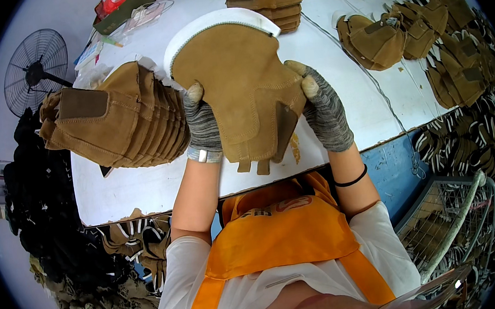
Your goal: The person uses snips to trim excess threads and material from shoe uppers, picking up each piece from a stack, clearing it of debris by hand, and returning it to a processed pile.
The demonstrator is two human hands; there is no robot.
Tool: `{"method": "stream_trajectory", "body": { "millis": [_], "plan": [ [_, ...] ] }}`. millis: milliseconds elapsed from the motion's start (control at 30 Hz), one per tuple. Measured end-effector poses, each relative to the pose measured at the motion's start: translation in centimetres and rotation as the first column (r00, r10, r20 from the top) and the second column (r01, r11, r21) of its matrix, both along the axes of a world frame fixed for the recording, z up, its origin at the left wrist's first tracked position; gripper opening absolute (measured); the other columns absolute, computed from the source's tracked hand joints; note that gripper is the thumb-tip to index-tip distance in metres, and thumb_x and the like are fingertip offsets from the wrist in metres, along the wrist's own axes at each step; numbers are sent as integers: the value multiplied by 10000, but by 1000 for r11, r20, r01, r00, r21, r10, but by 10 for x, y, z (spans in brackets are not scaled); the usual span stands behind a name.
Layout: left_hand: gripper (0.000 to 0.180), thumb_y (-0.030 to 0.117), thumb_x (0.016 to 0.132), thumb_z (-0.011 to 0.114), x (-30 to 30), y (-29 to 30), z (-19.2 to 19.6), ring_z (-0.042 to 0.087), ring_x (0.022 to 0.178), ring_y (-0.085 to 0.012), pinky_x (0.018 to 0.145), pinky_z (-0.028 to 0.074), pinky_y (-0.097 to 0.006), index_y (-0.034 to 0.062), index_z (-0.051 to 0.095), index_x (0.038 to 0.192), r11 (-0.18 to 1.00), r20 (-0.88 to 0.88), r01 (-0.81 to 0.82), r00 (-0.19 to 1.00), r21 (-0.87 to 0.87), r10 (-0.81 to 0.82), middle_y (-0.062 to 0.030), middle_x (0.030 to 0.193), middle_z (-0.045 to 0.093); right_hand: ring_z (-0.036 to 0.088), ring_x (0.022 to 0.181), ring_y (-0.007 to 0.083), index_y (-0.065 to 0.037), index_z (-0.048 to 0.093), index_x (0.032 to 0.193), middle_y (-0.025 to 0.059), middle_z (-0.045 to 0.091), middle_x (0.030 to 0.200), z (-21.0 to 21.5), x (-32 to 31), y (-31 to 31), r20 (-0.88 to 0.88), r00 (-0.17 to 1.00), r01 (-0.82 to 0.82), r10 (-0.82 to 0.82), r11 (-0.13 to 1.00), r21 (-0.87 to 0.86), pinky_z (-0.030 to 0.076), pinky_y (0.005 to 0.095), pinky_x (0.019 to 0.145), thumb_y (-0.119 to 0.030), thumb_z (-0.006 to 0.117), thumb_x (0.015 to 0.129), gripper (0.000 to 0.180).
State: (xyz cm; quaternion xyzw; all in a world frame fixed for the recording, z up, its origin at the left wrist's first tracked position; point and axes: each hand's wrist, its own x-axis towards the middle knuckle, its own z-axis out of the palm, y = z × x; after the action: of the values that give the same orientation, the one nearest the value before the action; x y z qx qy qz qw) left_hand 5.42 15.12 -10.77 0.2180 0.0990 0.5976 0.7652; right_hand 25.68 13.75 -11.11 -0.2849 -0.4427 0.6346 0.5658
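Observation:
Between my two gloved hands, raised over the white table, is a brown shoe upper with a white strip stitched along its curved far edge. Two small tabs hang from its near end. My left hand closes on its left side, thumb on top. My right hand pinches its right edge, the thumb on top and the other fingers partly behind. Both gloves are grey knit, with thumb tips of a lighter shade. Left of my left hand stands a stack of similar brown uppers.
The white table carries another stack of uppers at the back and loose piles of uppers on the right. A cable crosses it. A fan stands left. A wire basket sits low right, beside heaped pieces.

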Motion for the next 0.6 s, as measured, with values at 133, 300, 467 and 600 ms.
{"method": "stream_trajectory", "body": {
  "millis": [133,300,467,600],
  "plan": [
    [762,380,724,707,-3,0,-4,516,1138,-294,956,457,-410,8,390,1308,993,-143,68,988,95,-54,-166,1250,507,572,981,174,4,565,1151,89,620,1042,-12,5,6,273,962,15,-14,1000,-2,446,292,895,-430,644,831,545],
    [475,214,838,610,5,11,-10,558,957,-226,915,461,-361,28,460,1248,968,-68,-216,976,-128,209,-104,1089,561,588,869,136,-19,617,1020,51,639,936,10,12,2,218,958,180,-185,983,47,480,261,807,-376,665,828,408],
    [203,147,869,566,-19,22,-53,462,636,-129,650,417,-275,37,534,1037,914,-213,-404,895,-22,391,-27,738,532,599,958,175,15,586,1125,116,631,1032,26,24,3,-65,962,267,-265,963,19,474,284,873,-378,663,825,500],
    [397,294,869,600,-13,14,-26,497,868,-193,825,410,-326,-2,522,1122,878,-506,-386,717,284,479,-91,945,546,614,927,195,24,587,1130,125,636,1018,32,33,1,27,957,287,-289,957,52,493,303,841,-398,663,820,529]
  ]
}}
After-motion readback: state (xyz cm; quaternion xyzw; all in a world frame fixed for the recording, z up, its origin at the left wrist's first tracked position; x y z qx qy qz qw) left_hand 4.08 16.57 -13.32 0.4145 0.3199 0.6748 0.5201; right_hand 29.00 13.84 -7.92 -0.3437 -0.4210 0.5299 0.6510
